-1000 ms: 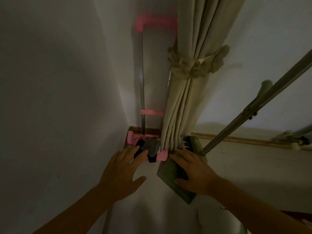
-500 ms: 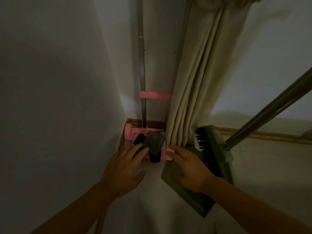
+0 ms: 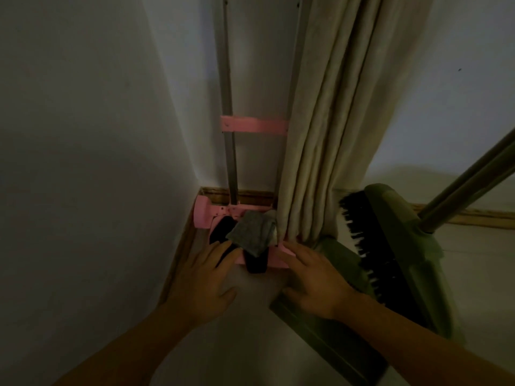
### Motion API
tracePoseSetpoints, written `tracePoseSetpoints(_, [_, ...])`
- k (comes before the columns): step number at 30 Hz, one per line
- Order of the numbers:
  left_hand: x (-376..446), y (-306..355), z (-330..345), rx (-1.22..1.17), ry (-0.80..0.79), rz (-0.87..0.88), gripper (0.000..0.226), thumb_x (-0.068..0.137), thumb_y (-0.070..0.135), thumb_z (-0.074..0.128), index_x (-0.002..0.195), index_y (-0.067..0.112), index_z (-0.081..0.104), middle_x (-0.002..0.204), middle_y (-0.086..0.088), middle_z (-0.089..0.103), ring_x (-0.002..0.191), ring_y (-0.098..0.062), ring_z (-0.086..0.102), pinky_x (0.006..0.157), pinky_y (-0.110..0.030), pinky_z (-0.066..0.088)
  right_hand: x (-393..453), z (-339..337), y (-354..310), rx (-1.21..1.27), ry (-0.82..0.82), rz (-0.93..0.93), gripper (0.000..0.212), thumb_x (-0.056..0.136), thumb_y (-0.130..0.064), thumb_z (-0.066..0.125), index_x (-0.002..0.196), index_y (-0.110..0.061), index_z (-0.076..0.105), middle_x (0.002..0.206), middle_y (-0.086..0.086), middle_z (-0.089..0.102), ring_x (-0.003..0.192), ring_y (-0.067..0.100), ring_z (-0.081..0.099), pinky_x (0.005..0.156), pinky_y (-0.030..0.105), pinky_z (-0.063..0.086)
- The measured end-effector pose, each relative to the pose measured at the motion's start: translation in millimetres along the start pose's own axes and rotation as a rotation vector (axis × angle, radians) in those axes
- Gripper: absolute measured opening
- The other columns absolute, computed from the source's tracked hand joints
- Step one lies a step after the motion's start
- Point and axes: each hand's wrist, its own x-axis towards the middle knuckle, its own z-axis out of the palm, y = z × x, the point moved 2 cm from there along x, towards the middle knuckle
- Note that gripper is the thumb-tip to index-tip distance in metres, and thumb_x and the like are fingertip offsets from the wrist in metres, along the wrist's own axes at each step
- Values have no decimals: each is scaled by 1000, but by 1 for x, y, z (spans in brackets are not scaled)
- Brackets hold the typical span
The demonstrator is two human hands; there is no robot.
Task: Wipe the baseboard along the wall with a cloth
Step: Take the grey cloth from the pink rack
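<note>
A: Both hands are down in the corner. The left hand (image 3: 204,285) lies flat, fingers (image 3: 223,250) straight and spread, tips at the near edge of the pink trolley base (image 3: 204,215).

B: And the right hand (image 3: 315,285)?

A: Open too, holding nothing, fingers stretched onto the pink plate, palm over the green dustpan (image 3: 334,338). The grey cloth (image 3: 252,231) lies crumpled on the trolley, just beyond both sets of fingertips, not yet gripped.

B: So no wiping so far?

A: I'd call this the pick-up step. The baseboard (image 3: 245,195) runs behind the trolley, farther from the fingers than the cloth, and down the left wall beside the left hand.

B: Next move?

A: Probably curling fingers round that cloth and lifting it clear of the dark item under it. The curtain (image 3: 320,135) and brush (image 3: 359,240) crowd the right side, so reaching the baseboard may call for shifting them.
</note>
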Motion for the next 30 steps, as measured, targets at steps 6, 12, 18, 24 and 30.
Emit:
tracePoseSetpoints(6, [28,3,23,15,57,2,77,75,55,59,141,24,34,143,-5,44,129,-27,44,99,-42,40,9,30,20,23,41,13,78,82,-45,56,150,-26,23,157,2,22,145,23,20,113,27,5])
tracePoseSetpoints(12, [44,8,78,-107,80,-62,80,77,64,46,144,25,29,146,-5,40,133,-27,39,100,-45,42,0,56,16,94,81,13,84,84,-46,58,152,-27,13,157,-7,16,143,13,17,99,7,-11])
tracePoseSetpoints(18, [71,14,104,-94,71,-28,83,74,61,49,145,31,19,149,-5,37,135,-29,36,99,-50,43,-1,67,26,147,124,13,87,82,-44,60,149,-38,4,147,-26,6,126,-15,-4,97,1,-12])
tracePoseSetpoints(24, [109,-1,116,-94,84,-94,89,71,64,48,146,22,24,150,-9,34,137,-30,32,106,-50,37,-4,76,46,138,110,47,79,78,-64,44,125,-66,-19,135,-41,-13,123,-21,-11,99,4,-12])
tracePoseSetpoints(30, [119,-7,134,-91,43,-132,92,72,58,59,148,20,24,153,-9,27,139,-31,27,110,-47,30,3,91,54,178,128,71,76,80,-64,44,124,-64,-18,145,-29,-4,137,-5,-2,107,14,-4])
